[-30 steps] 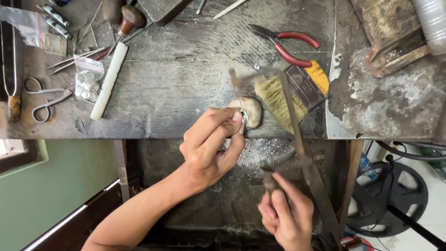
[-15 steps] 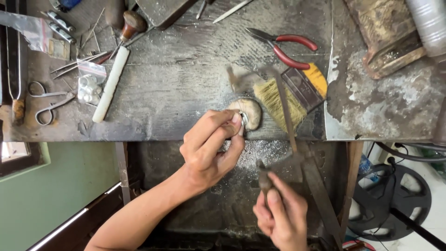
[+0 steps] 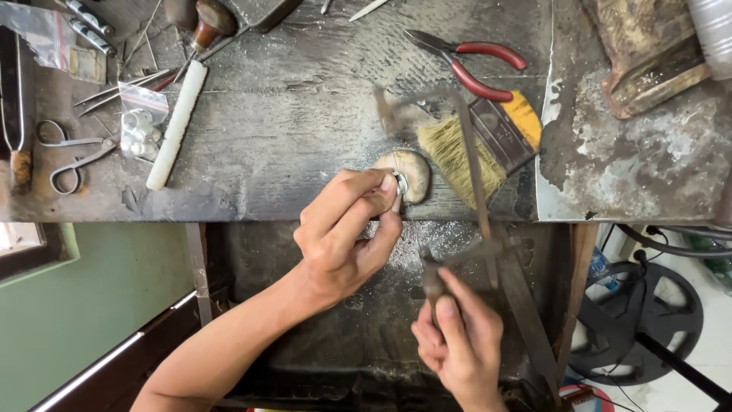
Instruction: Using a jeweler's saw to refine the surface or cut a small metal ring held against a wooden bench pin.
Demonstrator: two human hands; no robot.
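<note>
Fingers of the left hand [image 3: 347, 236] pinch a small silver ring [image 3: 399, 183] between thumb and fingertips, pressing it against the worn wooden bench pin [image 3: 415, 174] at the front edge of the dark workbench [image 3: 305, 114]. The right hand [image 3: 457, 343], below the bench edge, has its fingers wrapped shut around the handle of a jeweller's saw frame [image 3: 476, 198], which rises past the bench pin and is blurred. The ring looks light, hard and smooth, so it would likely slip or spin unless gripped by its outer rim and braced on the wood, as it is; being thin metal, it probably bends under a heavy squeeze. The saw's blade cannot be made out, but such a blade is fine and likely brittle, so the frame is best held by its handle. Just beside the bench pin lies a yellow-handled bristle brush [image 3: 476, 145], with red-handled pliers [image 3: 469, 57] behind it. Well to the left lie a white rod [image 3: 177, 126], tweezers [image 3: 114, 88] and small shears [image 3: 72, 156].
</note>
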